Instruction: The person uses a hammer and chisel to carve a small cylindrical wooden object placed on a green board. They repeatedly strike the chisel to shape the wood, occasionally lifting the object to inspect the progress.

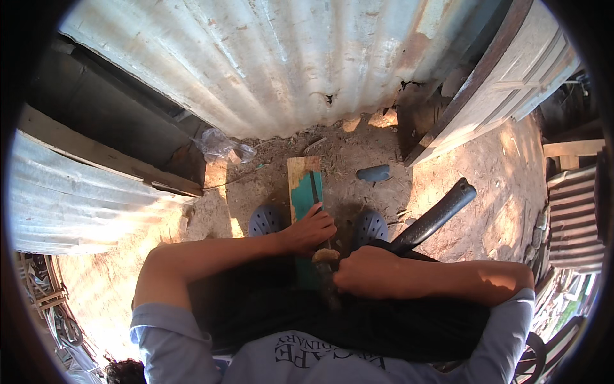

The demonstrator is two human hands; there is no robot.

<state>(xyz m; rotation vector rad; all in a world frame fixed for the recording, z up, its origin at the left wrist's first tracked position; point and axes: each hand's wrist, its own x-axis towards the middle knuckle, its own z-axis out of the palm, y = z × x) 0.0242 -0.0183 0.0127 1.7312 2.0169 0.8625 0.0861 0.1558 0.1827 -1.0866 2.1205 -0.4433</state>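
This is a rough yard — dirt ground (pixel 486 205), corrugated metal sheeting (pixel 268 57) and a panelled door (pixel 502 89) show it.

Sporting a short-sleeved grey-blue shirt (pixel 246 358) with dark lettering (pixel 302 354) across the front, black legwear (pixel 409 326), and perforated blue-grey clogs (pixel 266 221)!
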